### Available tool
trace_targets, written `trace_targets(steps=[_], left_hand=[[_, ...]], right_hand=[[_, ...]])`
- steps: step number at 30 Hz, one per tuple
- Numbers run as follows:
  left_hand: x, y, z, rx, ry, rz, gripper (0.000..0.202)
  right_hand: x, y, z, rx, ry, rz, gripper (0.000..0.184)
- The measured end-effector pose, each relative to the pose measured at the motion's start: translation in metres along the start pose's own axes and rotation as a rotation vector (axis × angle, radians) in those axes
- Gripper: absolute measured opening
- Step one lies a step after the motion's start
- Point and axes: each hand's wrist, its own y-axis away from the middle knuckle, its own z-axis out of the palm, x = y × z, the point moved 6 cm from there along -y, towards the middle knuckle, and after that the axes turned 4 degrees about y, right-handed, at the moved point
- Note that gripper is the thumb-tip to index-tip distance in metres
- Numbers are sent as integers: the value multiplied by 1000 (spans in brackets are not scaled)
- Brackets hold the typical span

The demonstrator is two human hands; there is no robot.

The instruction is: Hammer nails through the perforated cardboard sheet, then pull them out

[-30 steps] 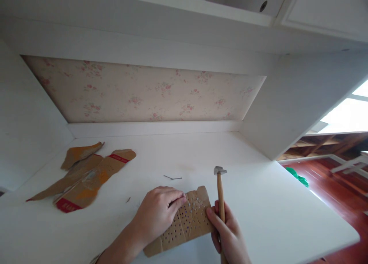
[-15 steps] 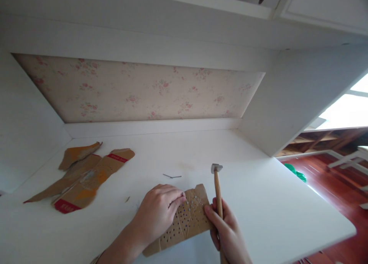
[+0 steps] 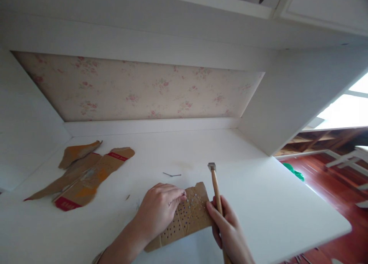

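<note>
A piece of brown cardboard (image 3: 186,214), dotted with rows of small holes and several nail heads, is just in front of me. My left hand (image 3: 161,208) lies across its upper left part, thumb and forefinger pinched together; whatever is between the fingertips is too small to name. My right hand (image 3: 227,223) is closed round the wooden handle of a hammer (image 3: 217,193), its metal head pointing away from me. The thumb of that hand also presses on the cardboard's right edge. Beyond the cardboard, two thin nails (image 3: 171,175) lie end to end on the white desk (image 3: 258,202).
Torn cardboard pieces (image 3: 89,176) with red and orange print lie on the left. A small brown scrap (image 3: 127,197) is nearer. White side panels and a low overhead shelf (image 3: 172,30) enclose the desk. Past its right edge is a reddish floor (image 3: 316,179) with a green item (image 3: 293,172).
The hammer head has turned and shifted slightly left as my right hand tilts the handle. My left hand stays pinched at nearly the same spot on the cardboard.
</note>
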Motion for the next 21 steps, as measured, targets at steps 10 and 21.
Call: trace_targets(steps=[10,21], left_hand=[[-5,1,-1,-9,6,-44,17],[-7,4,1,-5,18,-57,16]], right_hand=[[-21,34,-12,48,-182,101,49],[-19,36,-3,0,-270,126,51]])
